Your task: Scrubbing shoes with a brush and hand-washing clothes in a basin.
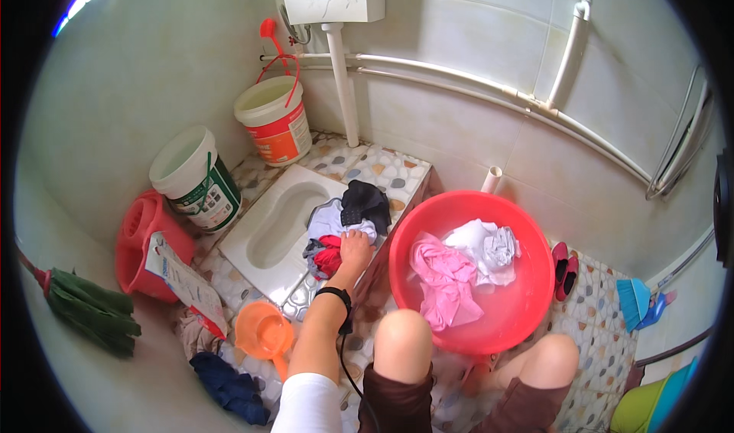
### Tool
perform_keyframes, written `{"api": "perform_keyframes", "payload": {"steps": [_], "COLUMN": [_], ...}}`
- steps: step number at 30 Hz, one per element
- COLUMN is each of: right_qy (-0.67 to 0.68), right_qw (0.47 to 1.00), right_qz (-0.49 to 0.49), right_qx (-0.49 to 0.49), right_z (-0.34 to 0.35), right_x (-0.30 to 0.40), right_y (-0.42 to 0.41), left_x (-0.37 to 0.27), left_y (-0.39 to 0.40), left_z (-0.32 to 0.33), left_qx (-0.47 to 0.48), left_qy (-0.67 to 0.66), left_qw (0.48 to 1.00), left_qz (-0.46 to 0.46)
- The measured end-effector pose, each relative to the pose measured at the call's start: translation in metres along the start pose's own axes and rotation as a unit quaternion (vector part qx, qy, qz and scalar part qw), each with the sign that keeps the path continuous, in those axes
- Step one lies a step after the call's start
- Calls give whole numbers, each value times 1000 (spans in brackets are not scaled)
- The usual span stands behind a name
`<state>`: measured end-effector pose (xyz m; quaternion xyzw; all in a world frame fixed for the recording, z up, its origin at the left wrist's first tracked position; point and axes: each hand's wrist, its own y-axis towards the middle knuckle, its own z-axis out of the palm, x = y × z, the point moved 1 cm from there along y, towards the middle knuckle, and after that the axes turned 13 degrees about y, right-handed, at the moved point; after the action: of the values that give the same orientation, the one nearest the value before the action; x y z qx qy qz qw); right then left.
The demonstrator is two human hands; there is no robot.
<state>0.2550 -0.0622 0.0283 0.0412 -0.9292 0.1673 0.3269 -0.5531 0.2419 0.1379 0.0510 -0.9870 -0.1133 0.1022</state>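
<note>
My left hand [356,248], with a black band on the wrist, rests on a pile of clothes at the edge of the squat toilet [252,284]. Under and beside its fingers are a light grey cloth [327,218] and a red cloth [329,258]; a black garment [367,200] lies just beyond. Whether the fingers grip the fabric cannot be made out. My right hand is out of view. Before my knees stands a red basin [516,330] of water. A wet pink garment [444,278] and a white garment [484,249] lie in it.
An orange dipper [264,330], a detergent bag [186,284] and a navy cloth [229,387] lie left of my arm. Two buckets [198,186] [275,123] and a red mop bucket [152,238] line the wall. Dark pink shoes [565,272] sit right of the basin.
</note>
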Motion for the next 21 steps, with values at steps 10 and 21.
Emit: {"api": "perform_keyframes", "payload": {"steps": [10, 21], "right_qy": [-49, 4], "right_qw": [985, 966], "right_qz": [156, 254], "right_qx": [-59, -44], "right_z": [-18, 102], "right_x": [12, 3], "right_y": [-26, -55], "left_x": [18, 150], "left_y": [52, 114], "left_z": [44, -170], "left_qx": [-111, -268], "left_qy": [8, -696], "left_qw": [993, 628], "left_qz": [-50, -223]}}
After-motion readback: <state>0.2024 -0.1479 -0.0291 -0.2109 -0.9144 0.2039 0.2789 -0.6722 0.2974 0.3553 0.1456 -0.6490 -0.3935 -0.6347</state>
